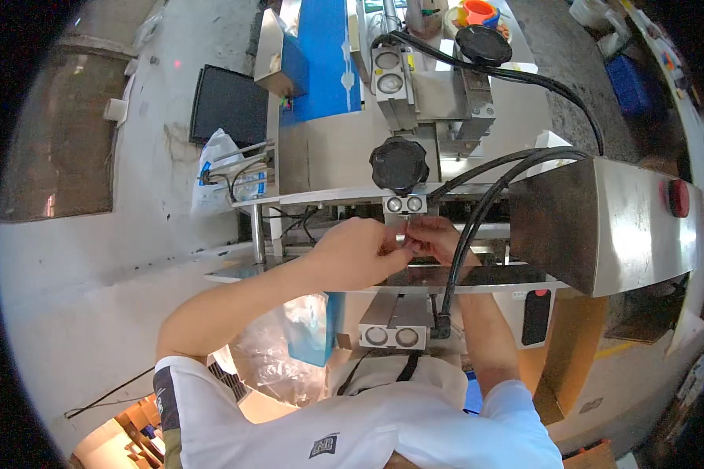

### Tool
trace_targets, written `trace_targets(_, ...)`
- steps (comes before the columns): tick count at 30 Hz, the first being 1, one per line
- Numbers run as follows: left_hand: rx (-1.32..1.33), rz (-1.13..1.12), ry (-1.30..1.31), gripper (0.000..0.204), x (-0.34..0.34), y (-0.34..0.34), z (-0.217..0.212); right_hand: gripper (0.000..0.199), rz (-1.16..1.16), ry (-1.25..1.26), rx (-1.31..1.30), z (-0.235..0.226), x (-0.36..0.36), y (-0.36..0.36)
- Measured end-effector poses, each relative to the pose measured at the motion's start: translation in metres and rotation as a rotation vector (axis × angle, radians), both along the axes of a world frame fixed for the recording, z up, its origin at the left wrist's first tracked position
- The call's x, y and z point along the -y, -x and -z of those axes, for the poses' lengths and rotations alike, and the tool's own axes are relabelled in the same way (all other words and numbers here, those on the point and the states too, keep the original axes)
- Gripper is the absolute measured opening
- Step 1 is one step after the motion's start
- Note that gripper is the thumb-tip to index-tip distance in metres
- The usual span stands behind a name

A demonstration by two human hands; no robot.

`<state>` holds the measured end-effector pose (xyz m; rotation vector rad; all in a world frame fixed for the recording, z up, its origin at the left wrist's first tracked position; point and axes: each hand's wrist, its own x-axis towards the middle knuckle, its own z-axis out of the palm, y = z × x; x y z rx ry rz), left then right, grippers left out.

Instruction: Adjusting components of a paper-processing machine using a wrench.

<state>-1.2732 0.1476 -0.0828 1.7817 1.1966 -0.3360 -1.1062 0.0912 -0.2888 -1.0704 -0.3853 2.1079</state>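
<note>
My left hand (353, 252) and my right hand (440, 237) meet at the middle of a metal machine, fingers curled and pinched together. Whatever they hold between the fingertips is too small and too hidden to name. Just above them is a metal block (404, 205) with two round bolts, topped by a black lobed knob (399, 166). Both forearms reach over a metal ledge (493, 276). Below the ledge, close to my body, sits another metal block (393, 322) with two round fittings.
Black hoses (477, 211) loop beside my right hand from a steel box with a red button (679, 198). A blue conveyor belt (321, 62) and a second black knob (483, 45) lie farther off. Clear plastic bags (278, 352) hang at lower left. A cardboard box (571, 352) stands lower right.
</note>
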Motion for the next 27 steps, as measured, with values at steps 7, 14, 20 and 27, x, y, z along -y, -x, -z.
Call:
trace_targets(7,-0.055,0.028,0.001,0.029,0.002,0.022,0.004,0.016,-0.071,-0.033,-0.018,0.0,0.006,-0.002)
trace_targets(14,-0.175,0.206,-0.115,0.027,-0.006,0.074,0.058,0.021,-0.112,-0.129,0.162,0.016,0.006,-0.01)
trace_targets(20,-0.299,0.352,-0.047,0.023,-0.018,0.1,0.104,0.021,-0.127,-0.15,0.185,0.005,0.0,0.0)
trace_targets(27,-0.226,0.427,-0.034,0.022,-0.028,0.109,0.135,0.023,-0.122,-0.155,0.201,0.006,-0.002,0.0)
